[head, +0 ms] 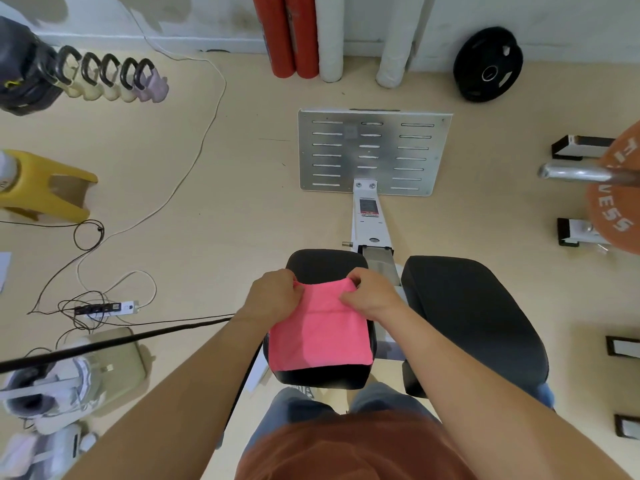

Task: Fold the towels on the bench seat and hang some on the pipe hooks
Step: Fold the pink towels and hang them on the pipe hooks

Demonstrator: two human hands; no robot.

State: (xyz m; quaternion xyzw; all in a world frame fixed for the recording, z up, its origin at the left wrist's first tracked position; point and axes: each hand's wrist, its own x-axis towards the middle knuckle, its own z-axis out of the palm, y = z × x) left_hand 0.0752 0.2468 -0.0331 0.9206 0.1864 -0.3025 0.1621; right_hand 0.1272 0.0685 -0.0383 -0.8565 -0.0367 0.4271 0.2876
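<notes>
A pink towel lies spread over the small black bench seat directly below me. My left hand pinches the towel's far left corner. My right hand pinches its far right corner. A crease line runs across the towel just below my hands, and the far edge looks lifted off the seat. The near edge of the towel reaches almost to the seat's front. No pipe hooks are in view.
A larger black pad sits to the right of the seat. A perforated metal footplate stands ahead on the machine's white rail. Cables and a power strip lie on the floor at left. A barbell plate hangs at right.
</notes>
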